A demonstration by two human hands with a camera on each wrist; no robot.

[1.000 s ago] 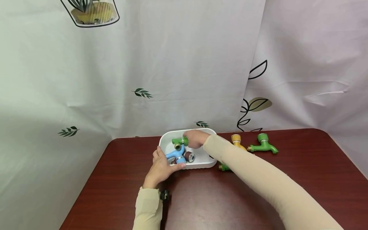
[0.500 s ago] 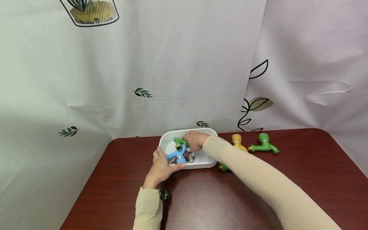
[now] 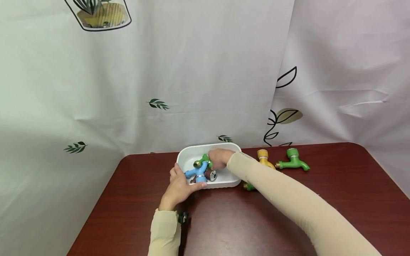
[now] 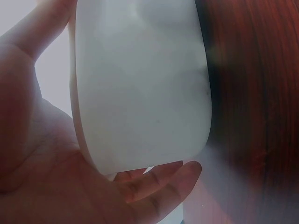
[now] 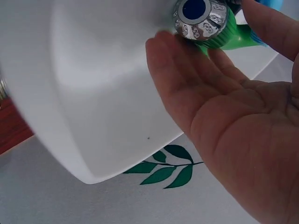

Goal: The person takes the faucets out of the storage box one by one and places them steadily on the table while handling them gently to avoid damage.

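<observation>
A white plastic tray (image 3: 224,185) stands at the back of the table. My left hand (image 3: 177,186) grips its near left corner, thumb along the front wall; the left wrist view shows the fingers bent round the end wall. Inside the tray my right hand (image 3: 221,158) holds a green tap (image 3: 204,159). In the right wrist view the fingers lie under the tap's green and silver knob (image 5: 205,21), with the thumb across from them. A blue tap (image 3: 198,171) lies just in front of it, over a brown-handled tap (image 3: 211,174) that is partly hidden.
To the right of the tray lie a yellow tap (image 3: 264,156), a green tap (image 3: 293,160) and another green tap (image 3: 248,186), mostly covered by the right sleeve. A patterned white curtain (image 3: 192,71) hangs close behind the dark red table (image 3: 134,213).
The held green tap has turned and shifted slightly right within the tray, and my right hand has moved a little right with it. My left hand stays on the tray corner.
</observation>
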